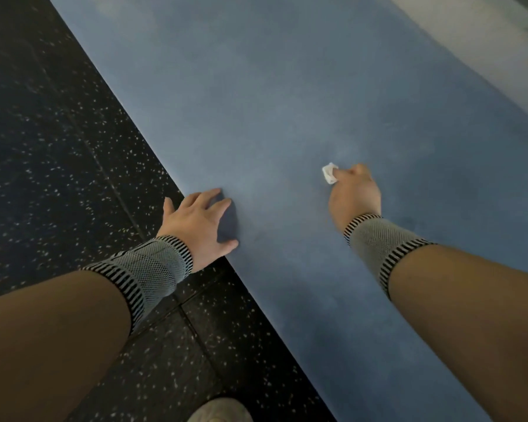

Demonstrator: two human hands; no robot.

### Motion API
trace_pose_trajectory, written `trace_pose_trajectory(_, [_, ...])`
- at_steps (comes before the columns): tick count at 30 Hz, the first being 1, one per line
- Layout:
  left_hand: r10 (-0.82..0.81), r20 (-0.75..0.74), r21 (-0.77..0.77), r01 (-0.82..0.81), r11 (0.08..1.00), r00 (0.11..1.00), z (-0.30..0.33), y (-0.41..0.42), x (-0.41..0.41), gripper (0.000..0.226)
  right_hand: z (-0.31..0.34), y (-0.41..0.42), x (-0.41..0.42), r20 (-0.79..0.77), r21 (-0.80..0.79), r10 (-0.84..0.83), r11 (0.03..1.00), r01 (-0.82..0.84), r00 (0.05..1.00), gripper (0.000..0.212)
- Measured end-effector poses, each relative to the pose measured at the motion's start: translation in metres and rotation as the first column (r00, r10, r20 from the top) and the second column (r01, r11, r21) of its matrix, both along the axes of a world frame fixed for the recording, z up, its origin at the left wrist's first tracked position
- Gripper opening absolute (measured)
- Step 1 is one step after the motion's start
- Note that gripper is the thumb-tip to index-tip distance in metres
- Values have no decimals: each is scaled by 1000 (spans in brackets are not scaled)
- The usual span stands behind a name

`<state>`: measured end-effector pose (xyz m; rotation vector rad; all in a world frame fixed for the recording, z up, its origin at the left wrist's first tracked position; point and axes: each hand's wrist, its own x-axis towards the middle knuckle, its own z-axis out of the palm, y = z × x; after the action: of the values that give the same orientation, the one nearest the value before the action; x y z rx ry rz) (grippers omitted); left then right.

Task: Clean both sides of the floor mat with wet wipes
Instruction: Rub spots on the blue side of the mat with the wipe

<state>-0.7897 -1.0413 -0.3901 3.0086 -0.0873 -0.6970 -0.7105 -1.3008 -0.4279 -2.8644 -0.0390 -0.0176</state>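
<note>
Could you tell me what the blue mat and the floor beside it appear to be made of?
The mat looks like matte foam or rubber: smooth, dull, thin-edged. The floor looks like black rubber tile with white flecks and visible seams.

I take this for a gym: black rubber flooring (58, 166) flecked white, laid in tiles, fills my nine o'clock, with a blue exercise mat (287, 102) spread toward twelve.
</note>
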Motion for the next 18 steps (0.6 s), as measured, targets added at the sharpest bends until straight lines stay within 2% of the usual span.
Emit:
trace_pose_trajectory(2, [2,-3,5,-2,1000,1000,1,4,-1,84,7,22,-8,-6,-17,-21,1000,21,1000,13])
trace_pose_trajectory(3, [1,-6,8,-1,1000,1000,1,4,0,84,9,41,-17,-28,78,28,997,-25,999,11])
trace_pose_trajectory(4, [1,-8,8,-1,1000,1000,2,4,1,82,6,61,-31,-49,164,138,978,-128,989,9])
trace_pose_trajectory(5, [3,-7,4,-3,1000,1000,3,3,1,79,7,80,-45,-99,180,307,941,-287,947,14])
trace_pose_trajectory(6, [6,-3,-2,-7,1000,1000,3,3,2,76,7,93,-57,-127,191,475,873,-449,870,18])
trace_pose_trajectory(8, [11,-3,-10,-11,1000,1000,4,3,1,72,3,93,-63,-88,236,628,767,-596,773,7])
trace_pose_trajectory(9, [11,-6,-7,-11,1000,1000,3,4,-1,73,3,83,-59,-63,244,615,773,-585,786,11])
trace_pose_trajectory(11, [10,-12,-1,-10,1000,1000,2,7,-4,74,4,52,-39,-35,110,426,901,-421,904,28])
trace_pose_trajectory(13, [4,-13,-3,-4,1000,1000,2,8,-4,75,8,26,-21,-31,-15,180,983,-181,983,18])
trace_pose_trajectory(15, [-1,-10,4,1,1000,1000,3,7,-2,75,8,25,-17,-43,0,-1,1000,1,999,10])
trace_pose_trajectory(16, [0,-10,9,1,1000,1000,3,6,-1,75,9,38,-22,-76,34,15,999,-12,997,14])
trace_pose_trajectory(18, [2,-6,5,-2,1000,1000,4,6,-1,74,8,74,-40,-102,153,208,970,-191,973,17])
